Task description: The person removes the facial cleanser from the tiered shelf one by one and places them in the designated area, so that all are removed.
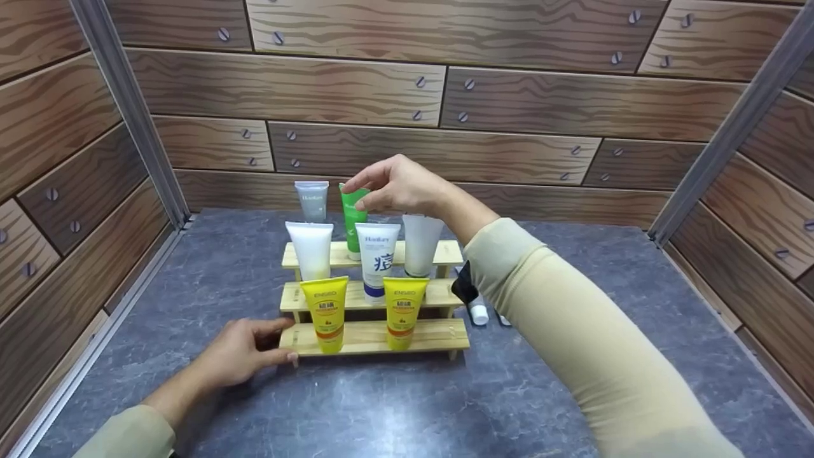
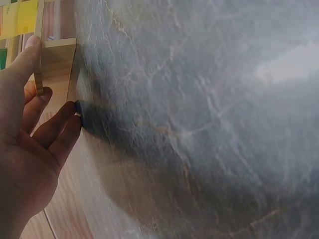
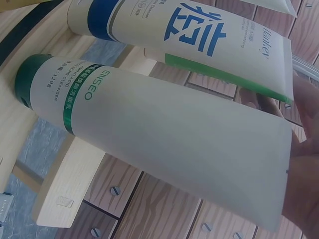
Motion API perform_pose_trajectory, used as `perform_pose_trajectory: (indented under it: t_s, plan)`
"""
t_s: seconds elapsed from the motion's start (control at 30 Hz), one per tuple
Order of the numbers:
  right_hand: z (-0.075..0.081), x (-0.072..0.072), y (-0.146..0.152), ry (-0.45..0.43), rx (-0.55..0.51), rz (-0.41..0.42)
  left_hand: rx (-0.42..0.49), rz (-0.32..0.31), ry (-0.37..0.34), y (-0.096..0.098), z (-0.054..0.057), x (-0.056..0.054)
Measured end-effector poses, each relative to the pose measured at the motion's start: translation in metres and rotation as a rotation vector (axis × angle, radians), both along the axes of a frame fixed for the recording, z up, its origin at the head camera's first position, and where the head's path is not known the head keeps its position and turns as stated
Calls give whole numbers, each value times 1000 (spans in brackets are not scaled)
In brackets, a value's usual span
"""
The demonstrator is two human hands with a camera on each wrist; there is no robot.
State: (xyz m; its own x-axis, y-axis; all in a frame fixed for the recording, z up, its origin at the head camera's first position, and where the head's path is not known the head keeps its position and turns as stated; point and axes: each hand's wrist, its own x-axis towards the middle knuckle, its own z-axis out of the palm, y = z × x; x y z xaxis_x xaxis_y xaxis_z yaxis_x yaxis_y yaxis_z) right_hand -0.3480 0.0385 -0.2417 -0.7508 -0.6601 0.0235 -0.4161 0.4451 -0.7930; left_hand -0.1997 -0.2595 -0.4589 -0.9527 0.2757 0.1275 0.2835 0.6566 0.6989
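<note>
My left hand [image 1: 238,353] pinches the left end of the bottom step of a three-tier wooden stand [image 1: 365,337]. In the left wrist view the thumb [image 2: 31,45] lies on the board's edge, with fingers behind it. High at the back, my right hand [image 1: 407,187] pinches the top of a green tube [image 1: 353,222] on the upper step. A grey tube [image 1: 311,200] stands left of it. On the middle step are a white tube [image 1: 311,251], a white-and-blue tube [image 1: 376,254] and a white tube with green cap [image 3: 164,129]. Two yellow tubes [image 1: 327,315] stand in front.
Right of the stand, a tube with a white cap [image 1: 478,312] lies on the grey marbled table [image 1: 394,407], partly hidden by the right sleeve. Wood-patterned panels [image 1: 356,89] enclose the back and sides, with metal posts [image 1: 130,108] at the corners.
</note>
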Motion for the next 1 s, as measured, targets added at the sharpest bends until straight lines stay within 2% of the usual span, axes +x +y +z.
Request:
perform_pose_trajectory:
  t_s: [0.13, 0.3, 0.53, 0.63, 0.83, 1.0]
  plan:
    - [0, -1, -1, 10, 23, -8, 3, 10, -6, 1, 1, 0]
    - [-2, -2, 1, 5, 3, -58, 19, 39, -40, 2, 1, 0]
    - [-3, -5, 3, 7, -4, -95, 26, 52, -39, 1, 0, 2]
    - [-2, -6, 6, 44, 1, -101, 48, 56, -54, 0, -1, 3]
    - [5, -10, 23, 102, -100, -161, 82, 65, -90, 2, -1, 2]
    - [12, -14, 42, 96, -210, -243, 111, 62, -110, 2, 0, 1]
